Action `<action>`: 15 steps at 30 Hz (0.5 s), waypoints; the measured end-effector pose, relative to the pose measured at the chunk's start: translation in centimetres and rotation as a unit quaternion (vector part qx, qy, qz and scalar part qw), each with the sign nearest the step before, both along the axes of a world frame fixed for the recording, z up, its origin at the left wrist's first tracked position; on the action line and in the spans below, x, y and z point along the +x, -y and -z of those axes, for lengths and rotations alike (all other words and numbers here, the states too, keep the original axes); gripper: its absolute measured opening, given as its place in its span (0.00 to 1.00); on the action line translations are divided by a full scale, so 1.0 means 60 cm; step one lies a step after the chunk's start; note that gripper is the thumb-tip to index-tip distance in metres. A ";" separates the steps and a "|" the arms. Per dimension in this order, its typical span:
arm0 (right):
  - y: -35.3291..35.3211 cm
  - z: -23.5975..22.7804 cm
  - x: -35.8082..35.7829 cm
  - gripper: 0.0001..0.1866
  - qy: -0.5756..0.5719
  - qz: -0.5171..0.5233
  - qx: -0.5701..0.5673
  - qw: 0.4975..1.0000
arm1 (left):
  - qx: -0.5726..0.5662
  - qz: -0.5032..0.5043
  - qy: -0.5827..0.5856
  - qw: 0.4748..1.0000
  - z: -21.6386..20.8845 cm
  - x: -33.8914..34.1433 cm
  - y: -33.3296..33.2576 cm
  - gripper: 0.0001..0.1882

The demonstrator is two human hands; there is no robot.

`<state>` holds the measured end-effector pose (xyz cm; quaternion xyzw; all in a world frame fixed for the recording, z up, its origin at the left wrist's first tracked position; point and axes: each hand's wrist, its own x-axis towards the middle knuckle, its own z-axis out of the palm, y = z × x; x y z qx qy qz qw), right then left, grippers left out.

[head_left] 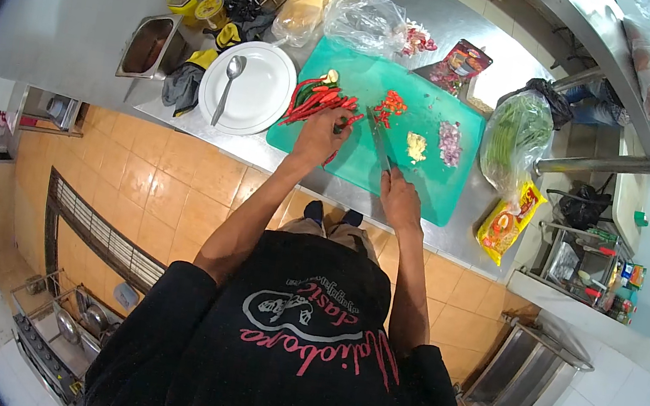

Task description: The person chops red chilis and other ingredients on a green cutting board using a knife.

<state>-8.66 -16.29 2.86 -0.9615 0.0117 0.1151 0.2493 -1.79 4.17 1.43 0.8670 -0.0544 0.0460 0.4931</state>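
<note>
A green cutting board (428, 186) lies on the steel counter in front of me. My left hand (323, 135) is closed on a red chili (356, 118), its fingertips near the knife's tip. My right hand (401, 201) grips the handle of a knife (380, 140), whose blade points away from me across the board. Beside my left hand lies a pile of whole red chilies (315, 103) with some green ones and a pale garlic clove. Chopped red chili (390, 108) sits beyond the blade. To its right are chopped garlic (416, 147) and chopped shallot (450, 142).
A white plate (258, 113) with a spoon (229, 88) stands left of the board. Plastic bags (366, 23) and a dark pouch (466, 59) lie behind it. On the right are a bag of green vegetables (515, 135) and a yellow packet (508, 224). A metal rail (599, 166) juts in.
</note>
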 end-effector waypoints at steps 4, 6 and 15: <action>-0.001 -0.001 -0.005 0.16 0.008 0.005 0.005 1.000 | 0.037 -0.011 -0.001 0.999 0.007 -0.003 0.010 0.16; 0.000 -0.002 -0.003 0.16 0.006 0.014 0.004 1.000 | 0.039 -0.002 0.010 0.999 0.005 -0.002 0.016 0.16; 0.006 -0.021 -0.005 0.17 0.006 0.039 0.026 0.999 | 0.104 -0.003 0.036 0.994 0.013 0.012 0.016 0.16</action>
